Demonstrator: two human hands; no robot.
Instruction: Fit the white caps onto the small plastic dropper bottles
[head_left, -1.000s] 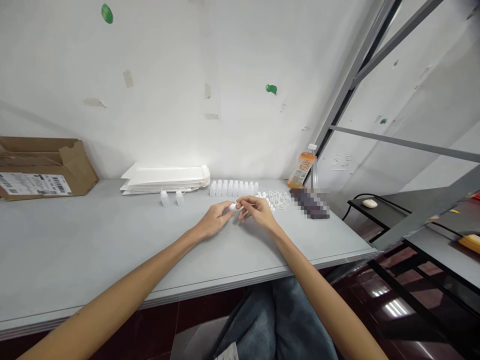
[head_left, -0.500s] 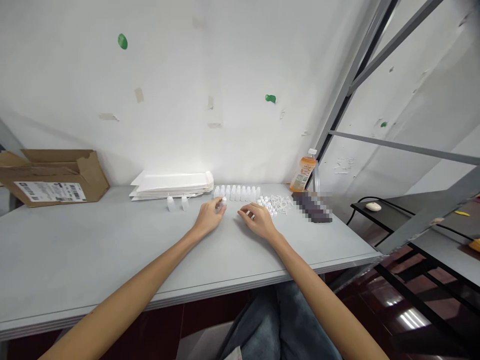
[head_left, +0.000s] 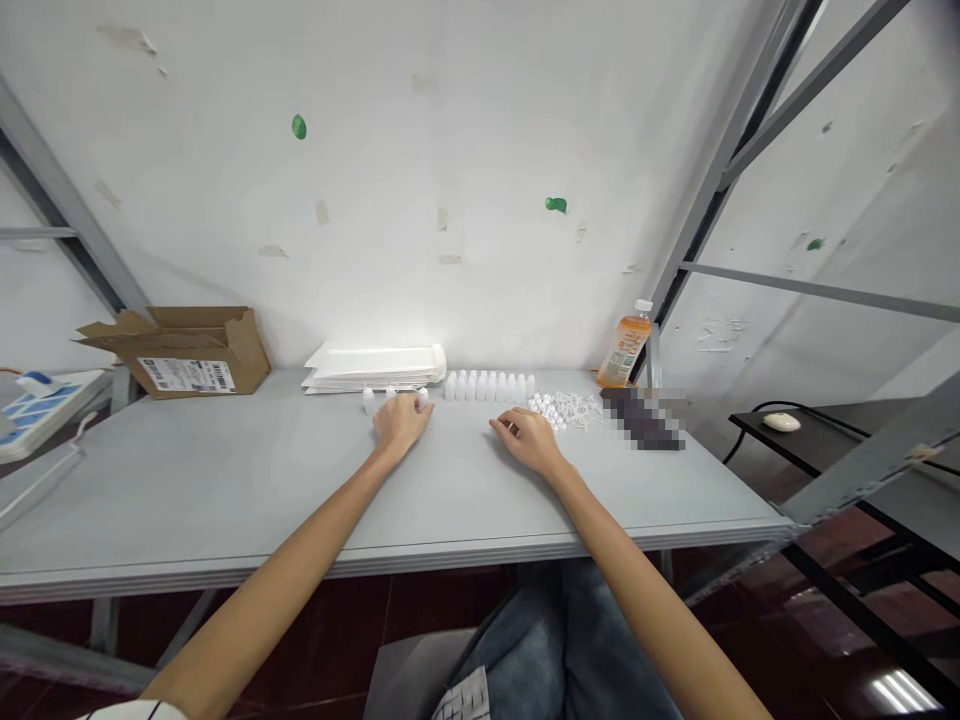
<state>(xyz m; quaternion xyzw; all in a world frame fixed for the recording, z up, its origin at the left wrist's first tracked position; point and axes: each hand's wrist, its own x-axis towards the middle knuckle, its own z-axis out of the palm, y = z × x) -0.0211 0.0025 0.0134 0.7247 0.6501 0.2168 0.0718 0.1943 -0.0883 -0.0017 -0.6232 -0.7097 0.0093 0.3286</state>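
On the long grey counter point(head_left: 225, 480), a cardboard box point(head_left: 187, 352) sits at the far left, beside a stack of white paper bags point(head_left: 373, 370). A row of small white bottles point(head_left: 487, 386) stands along the far edge, with a heap of white caps point(head_left: 562, 408) to its right. The left hand point(head_left: 401, 423) reaches over three lone bottles point(head_left: 424, 397), though I cannot tell whether it grips one. The right hand point(head_left: 529, 442) rests open and empty, near the caps.

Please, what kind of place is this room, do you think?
It looks like a small packing workroom: a row of white plastic bottles, a heap of white caps, a stack of white paper bags and a labelled cardboard box.
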